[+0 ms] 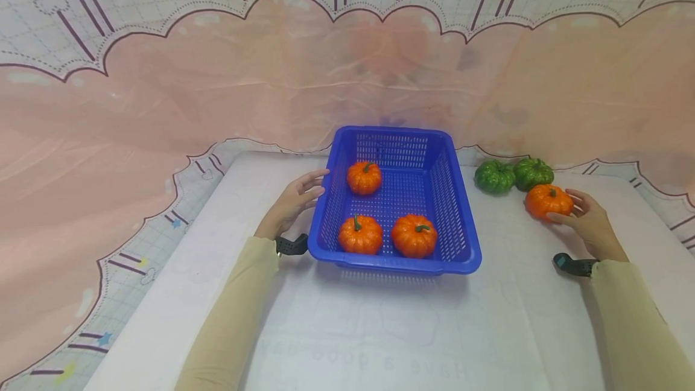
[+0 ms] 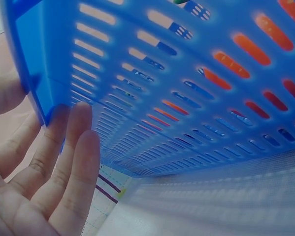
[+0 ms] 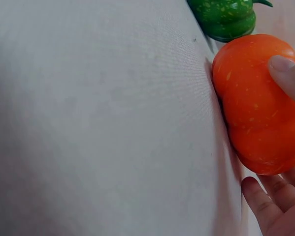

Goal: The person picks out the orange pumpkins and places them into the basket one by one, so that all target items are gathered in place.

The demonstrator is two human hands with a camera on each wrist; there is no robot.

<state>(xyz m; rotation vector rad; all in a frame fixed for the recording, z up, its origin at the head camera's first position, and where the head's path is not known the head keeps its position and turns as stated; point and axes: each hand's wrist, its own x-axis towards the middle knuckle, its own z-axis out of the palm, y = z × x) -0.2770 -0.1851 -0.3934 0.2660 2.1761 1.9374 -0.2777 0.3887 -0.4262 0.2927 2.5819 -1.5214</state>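
Note:
Three orange toy pumpkins lie inside a blue plastic basket [image 1: 394, 265]: one at the far left [image 1: 364, 178], one at the near left [image 1: 361, 235] and one at the near right [image 1: 414, 236]. Fairly straight fingers of my left hand [image 1: 293, 203] touch the basket's left rim; the left wrist view has them against its slotted outer wall [image 2: 186, 93]. On the table's right side, my right hand [image 1: 593, 225] holds another orange pumpkin [image 1: 548, 201], thumb on its near side, fingers round its right side. This pumpkin [image 3: 258, 108] is right at the white surface.
Two green pumpkins, a left one [image 1: 495, 177] and a right one [image 1: 533, 174], sit just behind the held pumpkin, right of the basket. A white cover [image 1: 380, 330] lies over the table. Behind the table hangs a pink patterned cloth [image 1: 244, 89].

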